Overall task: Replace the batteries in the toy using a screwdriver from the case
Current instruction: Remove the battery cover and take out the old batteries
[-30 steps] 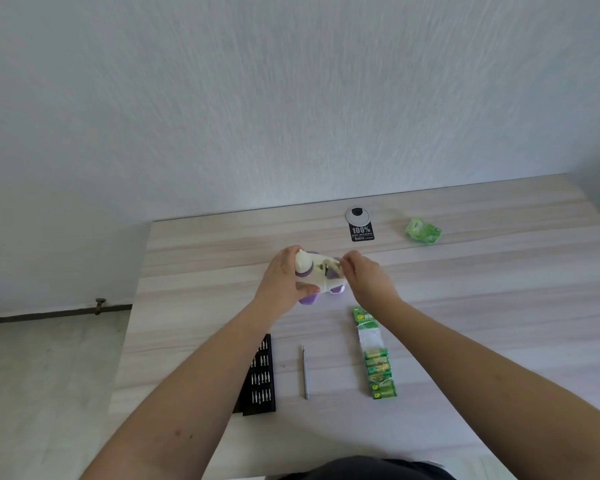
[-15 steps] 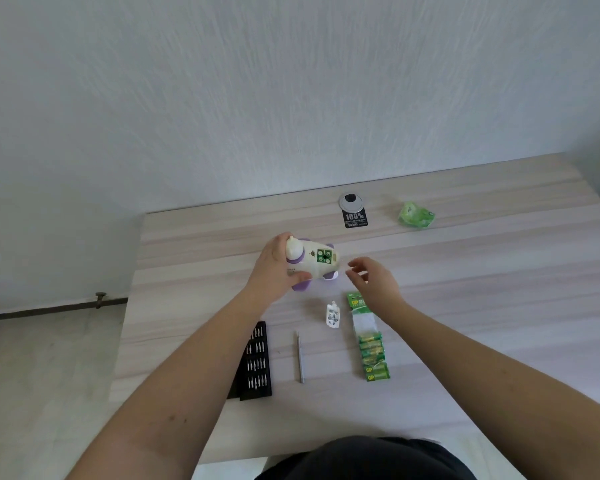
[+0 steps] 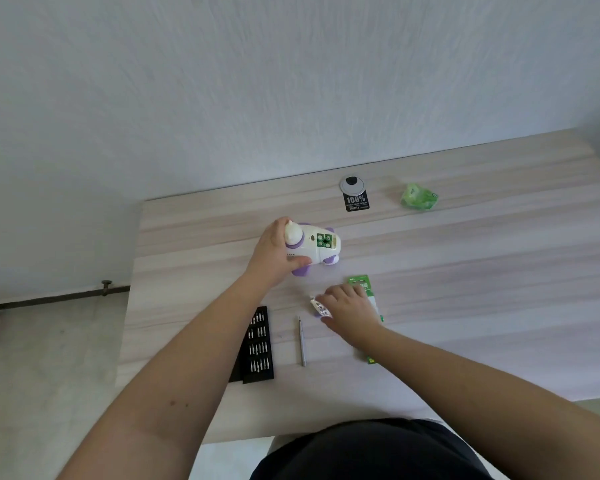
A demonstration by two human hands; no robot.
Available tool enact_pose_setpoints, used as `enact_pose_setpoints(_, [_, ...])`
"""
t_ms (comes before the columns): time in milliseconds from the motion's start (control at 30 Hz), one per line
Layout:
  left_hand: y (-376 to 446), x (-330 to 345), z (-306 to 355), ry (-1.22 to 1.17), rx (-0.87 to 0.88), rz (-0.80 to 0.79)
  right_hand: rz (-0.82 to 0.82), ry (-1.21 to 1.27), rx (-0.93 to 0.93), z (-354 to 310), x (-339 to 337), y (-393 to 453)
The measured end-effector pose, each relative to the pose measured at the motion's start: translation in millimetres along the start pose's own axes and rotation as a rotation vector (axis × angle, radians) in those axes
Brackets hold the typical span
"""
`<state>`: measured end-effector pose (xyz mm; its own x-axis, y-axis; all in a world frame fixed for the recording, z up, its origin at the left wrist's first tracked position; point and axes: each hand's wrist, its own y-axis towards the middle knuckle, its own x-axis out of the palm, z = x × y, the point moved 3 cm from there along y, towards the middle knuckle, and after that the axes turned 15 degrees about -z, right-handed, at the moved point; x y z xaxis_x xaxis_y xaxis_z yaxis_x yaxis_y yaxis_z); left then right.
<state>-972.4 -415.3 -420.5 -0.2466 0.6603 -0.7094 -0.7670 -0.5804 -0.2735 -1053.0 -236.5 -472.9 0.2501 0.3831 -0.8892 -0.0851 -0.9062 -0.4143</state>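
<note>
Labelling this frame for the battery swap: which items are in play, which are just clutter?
In play:
- toy, gripped by left hand, battery bay open
- battery cover under right hand
- battery pack
- screwdriver
- bit case

Clutter:
- crumpled green wrapper
- black 100% tag
- grommet

My left hand (image 3: 274, 252) grips white-purple toy (image 3: 314, 247) on table (image 3: 465, 271), open battery compartment (image 3: 324, 240) showing green cells. My right hand (image 3: 349, 311) pinches small white cover (image 3: 321, 306) beside green battery pack (image 3: 361, 284). Screwdriver (image 3: 302, 341) lies near black bit case (image 3: 258, 344).
</note>
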Motion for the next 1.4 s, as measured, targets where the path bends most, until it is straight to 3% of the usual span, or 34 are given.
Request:
enact_pose_setpoints(167, [0.4,-0.1,-1.0,-0.018,0.005,-0.008,-0.183,0.007,-0.083,-12.9,25.7,7.8])
enact_pose_setpoints(300, [1.8,0.4,-1.9,-0.032,0.017,-0.01,-0.156,0.022,-0.082,-6.7,30.4,2.2])
enact_pose_setpoints(400, [3.1,1.0,-2.7,-0.043,0.017,-0.008,-0.088,0.22,-0.073,-0.6,25.6,-0.6])
enact_pose_setpoints(567, [4.9,0.5,-3.6,-0.089,0.013,-0.002,0.164,0.653,-0.02,27.3,-5.3,-15.8])
enact_pose_setpoints(767, [4.8,0.9,-3.8,-0.126,0.001,-0.005,0.214,0.844,0.206,83.6,-21.3,-42.6])
enact_pose_setpoints(933, [5.9,1.0,-3.8,-0.116,-0.001,0.009,0.107,1.13,0.388,122.8,2.0,-64.2])
enact_pose_setpoints(1400, [3.3,-0.2,4.4,-0.157,-0.012,0.012,0.12,1.011,0.532,151.5,21.1,-66.0])
